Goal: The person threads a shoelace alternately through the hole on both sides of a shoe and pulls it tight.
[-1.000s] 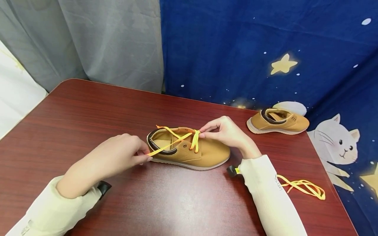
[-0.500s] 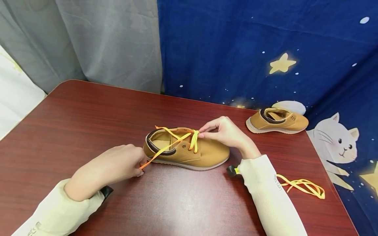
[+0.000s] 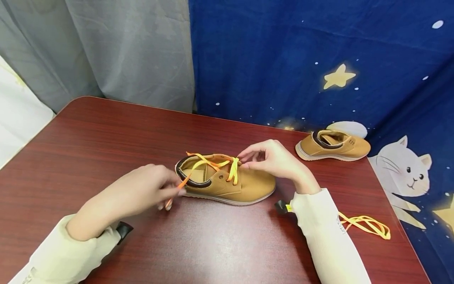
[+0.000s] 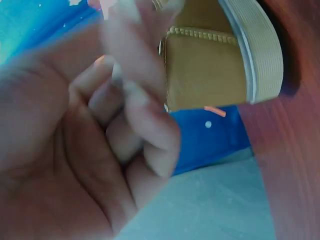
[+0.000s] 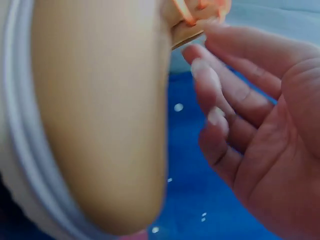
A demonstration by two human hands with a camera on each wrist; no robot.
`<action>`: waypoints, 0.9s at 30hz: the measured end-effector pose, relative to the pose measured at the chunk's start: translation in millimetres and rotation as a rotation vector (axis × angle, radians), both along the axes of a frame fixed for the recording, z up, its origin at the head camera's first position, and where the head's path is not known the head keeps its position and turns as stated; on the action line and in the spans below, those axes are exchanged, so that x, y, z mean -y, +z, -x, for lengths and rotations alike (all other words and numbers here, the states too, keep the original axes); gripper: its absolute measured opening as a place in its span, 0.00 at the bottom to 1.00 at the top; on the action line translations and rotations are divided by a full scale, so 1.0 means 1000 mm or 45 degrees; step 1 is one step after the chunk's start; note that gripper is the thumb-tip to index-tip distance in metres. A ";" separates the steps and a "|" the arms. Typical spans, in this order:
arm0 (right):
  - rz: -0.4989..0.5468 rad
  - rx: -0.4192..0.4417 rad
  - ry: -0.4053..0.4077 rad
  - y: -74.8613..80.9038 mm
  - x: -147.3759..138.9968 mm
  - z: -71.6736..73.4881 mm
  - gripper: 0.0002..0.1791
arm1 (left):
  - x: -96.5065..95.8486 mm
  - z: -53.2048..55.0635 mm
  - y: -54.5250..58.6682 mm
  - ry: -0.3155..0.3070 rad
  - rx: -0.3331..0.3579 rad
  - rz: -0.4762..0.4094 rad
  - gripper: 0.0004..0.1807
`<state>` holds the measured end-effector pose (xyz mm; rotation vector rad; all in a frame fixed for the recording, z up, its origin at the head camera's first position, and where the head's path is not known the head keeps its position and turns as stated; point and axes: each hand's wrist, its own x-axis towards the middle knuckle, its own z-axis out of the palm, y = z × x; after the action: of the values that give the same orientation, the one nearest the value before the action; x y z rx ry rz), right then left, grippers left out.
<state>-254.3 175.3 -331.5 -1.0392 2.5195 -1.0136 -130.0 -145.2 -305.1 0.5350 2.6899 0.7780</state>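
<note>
A tan shoe stands on the table with its toe to the right, a yellow-orange shoelace threaded through its front eyelets. My left hand is by the heel and pinches one lace end, whose orange tip pokes out below the fingers; this stretch of lace hangs slack. The other lace end lies across the shoe's opening. My right hand hovers at the crossed laces, fingers loosely bent and a gap between thumb and index. In the left wrist view, blurred fingers partly cover the heel; the right wrist view shows the toe.
A second tan shoe, unlaced, stands at the back right corner of the table. Another yellow lace lies looped at the right, partly behind the right sleeve. Grey and blue curtains hang behind the table.
My left hand pulled the lace toward me, then came back up toward the shoe, and the lace went slack. My right fingers loosened at the knot and shifted slightly right.
</note>
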 end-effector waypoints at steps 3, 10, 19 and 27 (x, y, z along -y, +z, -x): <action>-0.015 -0.042 -0.031 0.009 0.000 -0.006 0.12 | 0.001 0.004 0.001 0.037 -0.041 -0.221 0.09; -0.007 -0.138 -0.023 0.028 0.010 -0.025 0.09 | 0.000 0.008 0.003 0.136 0.015 -0.437 0.05; 0.013 -0.308 0.173 0.033 0.028 -0.045 0.09 | -0.022 0.020 0.002 0.265 -0.179 -0.521 0.02; -0.157 -0.444 0.165 0.026 0.040 -0.052 0.09 | -0.053 0.038 -0.002 0.249 -0.262 -0.496 0.02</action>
<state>-202.7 135.6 -305.8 -1.4253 2.6941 -0.6803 -168.0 -92.5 -307.6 0.4614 2.8167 1.3888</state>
